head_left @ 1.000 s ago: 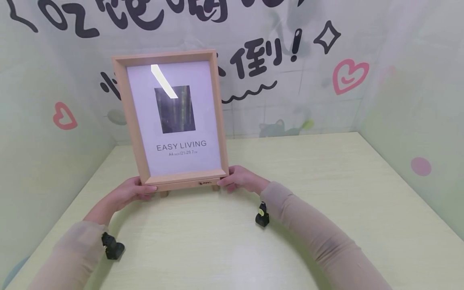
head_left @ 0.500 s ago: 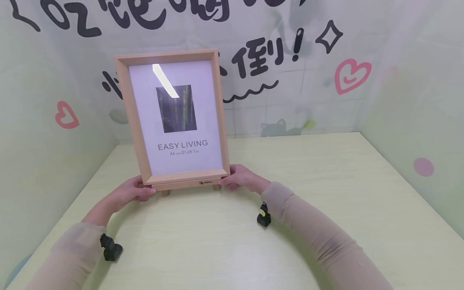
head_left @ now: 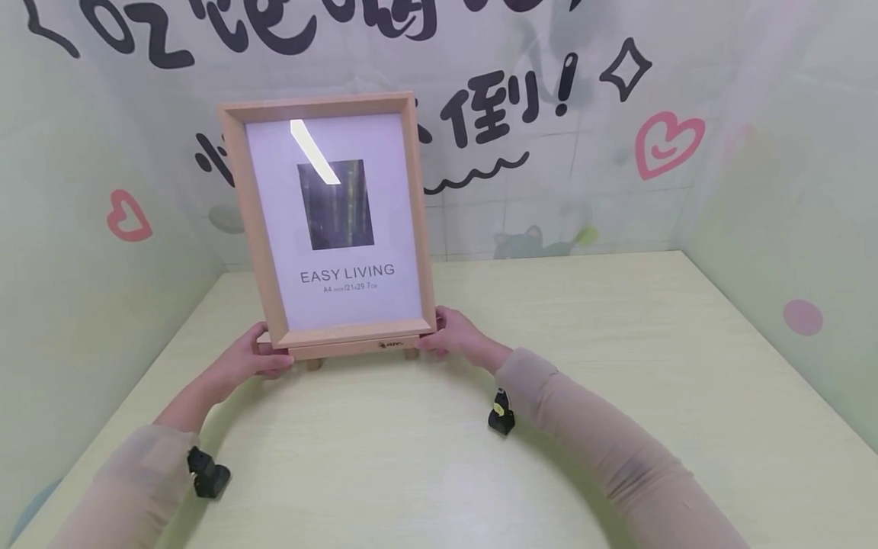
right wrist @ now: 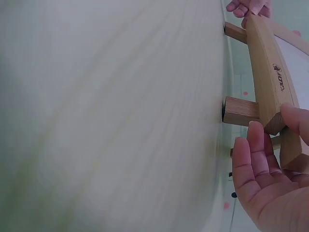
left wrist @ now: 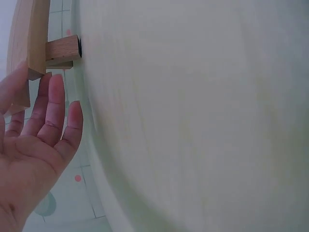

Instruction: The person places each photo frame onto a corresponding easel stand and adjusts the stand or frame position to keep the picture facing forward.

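A: Where does the picture frame (head_left: 419, 221) stand?

B: Left of center, toward the far side of a pale table (head_left: 617, 343), roughly upright on the ledge (head_left: 343, 348) of a small wooden stand. Behind it, black lettering (head_left: 487, 110) and a pink heart (head_left: 668, 145) mark the far wall (head_left: 473, 221).

A: And its look?

B: Light, smooth wood borders a white sheet (head_left: 288, 221). On that sits a dark block of artwork (head_left: 336, 217) streaked with faint yellowish-green uprights, above the words "EASY LIVING" and a smaller line of print. (A slanting bar of reflected light cuts across the top of the artwork.) The ledge below carries a small dark logo (head_left: 389, 345) near its right end, and a foot (head_left: 411, 354) of the stand meets the table beneath.

A: Who has hold of it?

B: A person in beige sleeves. The left hand (head_left: 250, 360) pinches the ledge's left end, thumb in front, fingers bent behind; the right hand (head_left: 458, 338) pinches the right end the same way, close by the frame's lower corner. A black device (head_left: 209, 474) hangs near the left cuff, another near the right.
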Demonstrator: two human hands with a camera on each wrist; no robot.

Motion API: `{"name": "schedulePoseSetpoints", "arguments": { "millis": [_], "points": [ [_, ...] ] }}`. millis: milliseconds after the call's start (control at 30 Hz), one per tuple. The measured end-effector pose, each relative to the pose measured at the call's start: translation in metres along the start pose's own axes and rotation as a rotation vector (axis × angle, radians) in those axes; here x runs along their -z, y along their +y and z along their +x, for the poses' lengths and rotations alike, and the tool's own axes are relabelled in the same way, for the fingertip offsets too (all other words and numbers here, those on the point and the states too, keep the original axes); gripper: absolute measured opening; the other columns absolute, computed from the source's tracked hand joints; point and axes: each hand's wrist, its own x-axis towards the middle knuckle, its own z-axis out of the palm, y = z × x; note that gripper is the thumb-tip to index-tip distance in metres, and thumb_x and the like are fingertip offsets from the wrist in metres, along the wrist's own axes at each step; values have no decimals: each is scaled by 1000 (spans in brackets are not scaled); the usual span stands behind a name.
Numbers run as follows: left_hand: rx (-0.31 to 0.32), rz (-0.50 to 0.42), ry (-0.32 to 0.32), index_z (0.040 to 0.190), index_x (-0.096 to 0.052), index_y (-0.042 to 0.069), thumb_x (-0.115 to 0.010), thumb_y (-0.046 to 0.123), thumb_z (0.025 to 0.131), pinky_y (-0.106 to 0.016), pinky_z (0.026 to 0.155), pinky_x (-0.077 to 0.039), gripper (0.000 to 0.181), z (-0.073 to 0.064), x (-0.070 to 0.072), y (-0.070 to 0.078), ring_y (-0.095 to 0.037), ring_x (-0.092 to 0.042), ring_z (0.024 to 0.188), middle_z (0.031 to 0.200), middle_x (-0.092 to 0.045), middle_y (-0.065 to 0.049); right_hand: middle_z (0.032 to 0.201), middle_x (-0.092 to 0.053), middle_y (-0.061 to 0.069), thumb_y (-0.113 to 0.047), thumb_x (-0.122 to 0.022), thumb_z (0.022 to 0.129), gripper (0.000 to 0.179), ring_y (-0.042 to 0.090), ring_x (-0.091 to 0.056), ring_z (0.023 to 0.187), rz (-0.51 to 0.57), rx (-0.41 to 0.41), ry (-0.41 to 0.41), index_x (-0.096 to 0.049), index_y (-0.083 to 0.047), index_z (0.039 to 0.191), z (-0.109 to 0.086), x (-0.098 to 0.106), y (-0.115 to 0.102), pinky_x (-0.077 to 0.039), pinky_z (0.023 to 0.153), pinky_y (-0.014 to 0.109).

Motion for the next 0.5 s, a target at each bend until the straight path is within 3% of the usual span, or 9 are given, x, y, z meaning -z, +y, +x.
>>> {"name": "schedulePoseSetpoints", "arguments": {
  "millis": [267,500],
  "points": [
    [-28,2,14,136,-15,-2,-65,16,85,-31,75,-54,74,-1,-1,0,-9,-64,84,119,-51,-36,109,-59,17,-4,-71,76,63,21,-61,82,24,-20,66,-38,-2,130,-5,-3,-5,-53,68,30],
    [-68,-11,29,144,-2,3,-66,14,84,-31,74,-54,88,-2,-2,1,-8,-64,83,117,-53,-36,105,-58,19,0,-71,76,77,22,-63,71,70,0,92,-26,-9,138,-6,-6,-7,-55,64,32]
  ]
}}
